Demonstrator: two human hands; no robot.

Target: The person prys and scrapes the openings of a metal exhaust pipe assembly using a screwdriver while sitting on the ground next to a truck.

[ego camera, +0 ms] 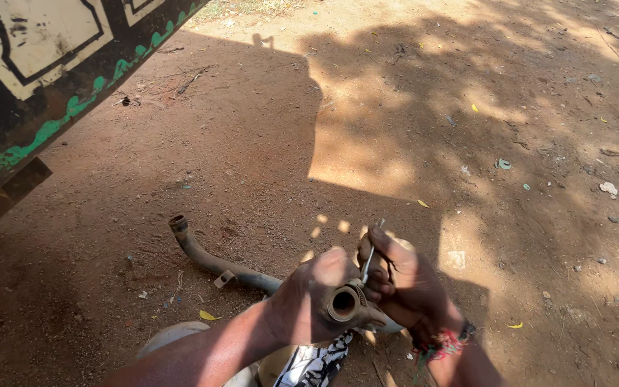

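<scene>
My left grip (pixel 309 301) is clenched round the pipe end (pixel 343 303), bore facing me; my right grip (pixel 402 283) pinches a thin metal tool (pixel 369 259), upright just right of it.

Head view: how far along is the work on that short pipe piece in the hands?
Done: one long bent pipe already lies off on the red dirt ground. In hand: the left hand grips a short rusty pipe fitting, open end facing the camera, while the right hand works a thin metal tool at its rim. Left: I see nothing loosened or removed from the fitting so far.
</scene>
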